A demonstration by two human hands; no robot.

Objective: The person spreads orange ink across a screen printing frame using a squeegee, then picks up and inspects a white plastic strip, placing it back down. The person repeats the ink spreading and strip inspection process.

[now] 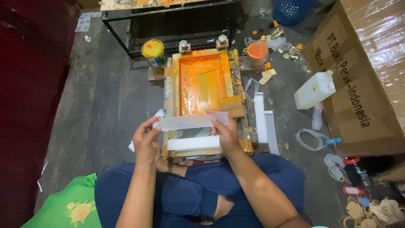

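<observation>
Both hands hold one translucent white plastic strip [192, 121] level above my lap. My left hand [145, 141] pinches its left end, and my right hand [225, 134] grips its right end. Just below the strip lies a stack of white strips [193, 143] at the near end of a wooden screen-printing frame [171, 84]. The frame's inside is coated with orange ink [201, 80], and a squeegee rests in it.
A yellow-lidded tin [153, 52] and an orange ink cup [257, 52] flank the frame's far end. More white strips [263, 122] lie to the right. A white jerrycan [314, 89], a big cardboard box [367, 71], a red-capped bottle [356, 171] and rubber bands sit farther right.
</observation>
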